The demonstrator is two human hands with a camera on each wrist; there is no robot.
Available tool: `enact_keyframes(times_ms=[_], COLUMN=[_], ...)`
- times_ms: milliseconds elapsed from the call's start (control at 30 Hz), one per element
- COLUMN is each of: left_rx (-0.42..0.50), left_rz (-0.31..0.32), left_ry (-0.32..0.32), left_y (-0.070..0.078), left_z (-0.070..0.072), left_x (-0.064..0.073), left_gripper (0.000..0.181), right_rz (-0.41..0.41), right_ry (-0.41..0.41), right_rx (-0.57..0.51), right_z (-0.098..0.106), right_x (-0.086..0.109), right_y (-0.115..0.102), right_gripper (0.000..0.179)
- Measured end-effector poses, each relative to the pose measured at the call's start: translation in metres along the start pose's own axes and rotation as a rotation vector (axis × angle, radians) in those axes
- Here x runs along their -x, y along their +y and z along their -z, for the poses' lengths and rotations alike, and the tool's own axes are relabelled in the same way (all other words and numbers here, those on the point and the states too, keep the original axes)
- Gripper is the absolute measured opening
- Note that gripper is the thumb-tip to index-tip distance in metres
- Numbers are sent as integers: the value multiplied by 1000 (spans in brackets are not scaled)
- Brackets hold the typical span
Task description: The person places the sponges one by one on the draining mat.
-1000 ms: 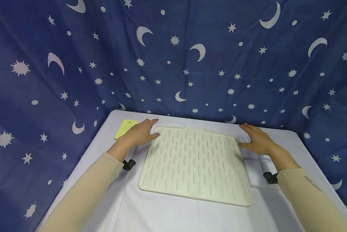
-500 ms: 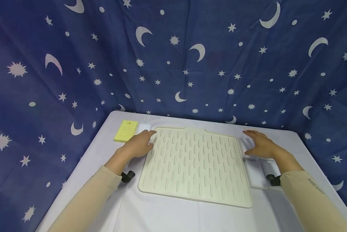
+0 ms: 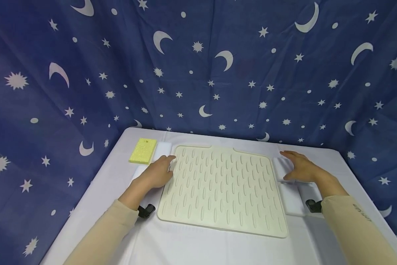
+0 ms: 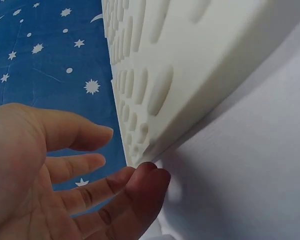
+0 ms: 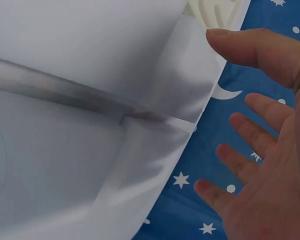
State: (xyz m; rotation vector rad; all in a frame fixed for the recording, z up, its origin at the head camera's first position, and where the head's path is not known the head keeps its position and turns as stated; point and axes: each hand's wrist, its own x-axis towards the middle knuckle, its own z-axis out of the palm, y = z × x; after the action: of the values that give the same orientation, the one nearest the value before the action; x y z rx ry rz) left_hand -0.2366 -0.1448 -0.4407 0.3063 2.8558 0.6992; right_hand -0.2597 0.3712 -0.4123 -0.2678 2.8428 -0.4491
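A cream mat [image 3: 223,191] with rows of raised oval ridges lies flat in the middle of the table. Beside its upper left edge is my left hand [image 3: 158,172], fingers loosely bent and nothing in them. In the left wrist view, this hand's fingertips [image 4: 150,185] come close to the mat's edge; I cannot tell whether they touch. My right hand [image 3: 304,167] hovers past the mat's right edge, above flat white rectangular pieces [image 3: 292,198]. Its thumb and fingers are spread apart, holding nothing, as the right wrist view also shows.
A yellow sponge [image 3: 143,151] lies at the back left, next to a white rectangular piece [image 3: 162,149] and another partly hidden by the left hand. A white cloth [image 3: 185,243] covers the table. Behind hangs a blue curtain [image 3: 241,106] with moons and stars.
My left hand has drawn back toward me and slightly left, uncovering the yellow sponge and white pieces. My right hand has moved right and a little nearer, away from the mat's edge.
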Motion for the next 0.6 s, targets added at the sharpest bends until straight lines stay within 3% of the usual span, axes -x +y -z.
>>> enact_keyframes(times_ms=[367, 600], left_rx=[115, 156], left_rz=[6, 20], left_ry=[80, 114], left_y=[-9, -10], left_z=[-14, -22], left_x=[-2, 2], left_gripper=[57, 51], right_rz=[-30, 5], right_ry=[-6, -6], right_rx=[-37, -32], right_z=[-6, -12], right_x=[-6, -11], right_y=[7, 12], right_gripper=[110, 112])
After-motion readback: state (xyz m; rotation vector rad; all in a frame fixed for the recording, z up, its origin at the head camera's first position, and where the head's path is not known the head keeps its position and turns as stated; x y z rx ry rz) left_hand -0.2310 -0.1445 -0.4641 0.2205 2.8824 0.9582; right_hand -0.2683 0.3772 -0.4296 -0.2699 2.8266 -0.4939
